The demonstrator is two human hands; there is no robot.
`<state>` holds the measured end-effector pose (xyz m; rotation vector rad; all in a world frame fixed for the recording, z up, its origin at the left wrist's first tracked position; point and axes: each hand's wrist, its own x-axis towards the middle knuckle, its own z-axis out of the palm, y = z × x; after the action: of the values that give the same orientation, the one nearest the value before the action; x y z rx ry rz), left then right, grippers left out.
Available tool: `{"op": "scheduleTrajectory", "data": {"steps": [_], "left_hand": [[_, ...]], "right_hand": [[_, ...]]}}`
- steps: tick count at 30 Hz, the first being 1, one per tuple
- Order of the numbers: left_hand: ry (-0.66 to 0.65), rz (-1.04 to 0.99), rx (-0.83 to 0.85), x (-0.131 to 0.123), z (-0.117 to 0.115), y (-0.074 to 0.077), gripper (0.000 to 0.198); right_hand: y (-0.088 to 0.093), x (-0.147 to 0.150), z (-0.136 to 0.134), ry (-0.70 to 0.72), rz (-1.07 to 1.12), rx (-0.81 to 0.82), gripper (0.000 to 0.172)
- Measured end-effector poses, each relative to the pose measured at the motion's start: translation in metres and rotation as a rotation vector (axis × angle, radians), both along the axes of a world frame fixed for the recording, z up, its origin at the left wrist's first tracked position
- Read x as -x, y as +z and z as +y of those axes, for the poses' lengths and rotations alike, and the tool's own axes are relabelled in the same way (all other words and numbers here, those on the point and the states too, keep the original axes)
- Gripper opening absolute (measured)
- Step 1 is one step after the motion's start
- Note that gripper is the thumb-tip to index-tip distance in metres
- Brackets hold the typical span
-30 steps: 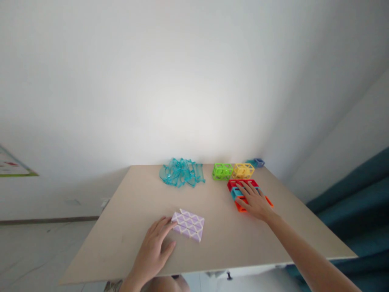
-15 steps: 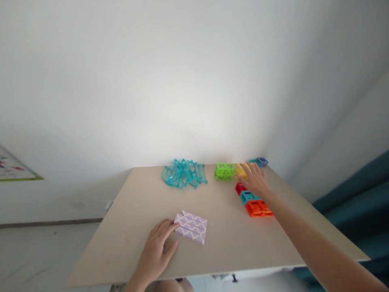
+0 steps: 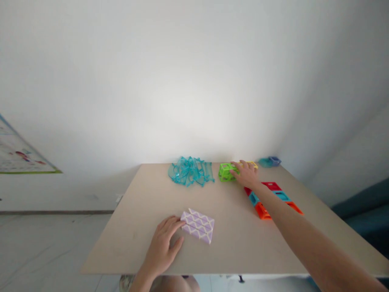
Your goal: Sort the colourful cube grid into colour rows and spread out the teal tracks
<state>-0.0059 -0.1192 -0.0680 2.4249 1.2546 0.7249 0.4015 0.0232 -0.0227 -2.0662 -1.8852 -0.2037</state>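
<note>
1. I look down at a pale beige table (image 3: 237, 251) pushed against a plain white wall (image 3: 194, 81), with a second wall meeting it at the corner on the right.
2. A poster (image 3: 18, 156) hangs low on the left, grey floor (image 3: 45, 243) shows below it, and dark teal fabric (image 3: 361, 202) fills the right edge.
3. My left hand (image 3: 164, 248) lies flat near the front edge, fingers open and loosely spread, their tips touching the left end of a purple panel (image 3: 198, 225).
4. The purple panel lies flat near the front middle of the table. Its long axis runs left to right, with the right end turned a little nearer to me, and its white lattice faces up.
5. My right hand (image 3: 246, 175) reaches to the far side, palm down with fingers curved over a yellow cube frame (image 3: 253, 164) that it mostly hides. I cannot tell whether it grips.
6. The fingertips of that hand touch a green cube frame (image 3: 225, 172) just left of the yellow one. The two frames sit in a line along the far edge.
7. A heap of clear teal pieces (image 3: 191, 176) lies left of the green frame, apart from it.
8. A row of red, teal and orange blocks (image 3: 275, 196) runs from far to near under my forearm.
9. A small blue piece (image 3: 271, 161) sits at the far right corner.
</note>
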Motion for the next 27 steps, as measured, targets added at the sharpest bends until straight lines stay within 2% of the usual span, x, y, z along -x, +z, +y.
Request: {"op": "scheduleTrajectory", "data": {"steps": [5,9,14,20,24,27], "left_hand": [[0.001,-0.008,-0.004,0.002,0.001,-0.004,0.039],[-0.001,-0.013,0.001,0.002,0.001,-0.004,0.039],[-0.008,-0.024,-0.001,0.002,0.002,-0.003,0.039],[0.003,-0.032,-0.024,0.001,0.002,-0.003,0.039],[0.006,-0.043,-0.039,0.001,0.001,-0.004,0.039],[-0.001,-0.048,-0.035,0.002,0.002,-0.004,0.038]], "right_hand": [[0.019,-0.015,-0.008,0.293,0.027,0.111,0.042],[0.029,-0.007,-0.029,0.474,0.043,0.142,0.038],[0.024,0.031,-0.057,0.482,0.047,0.090,0.033],[0.016,0.073,-0.058,0.443,0.087,0.059,0.022],[0.020,0.087,-0.058,0.478,0.130,0.062,0.016],[0.022,0.083,-0.068,0.527,0.172,0.067,0.015]]}}
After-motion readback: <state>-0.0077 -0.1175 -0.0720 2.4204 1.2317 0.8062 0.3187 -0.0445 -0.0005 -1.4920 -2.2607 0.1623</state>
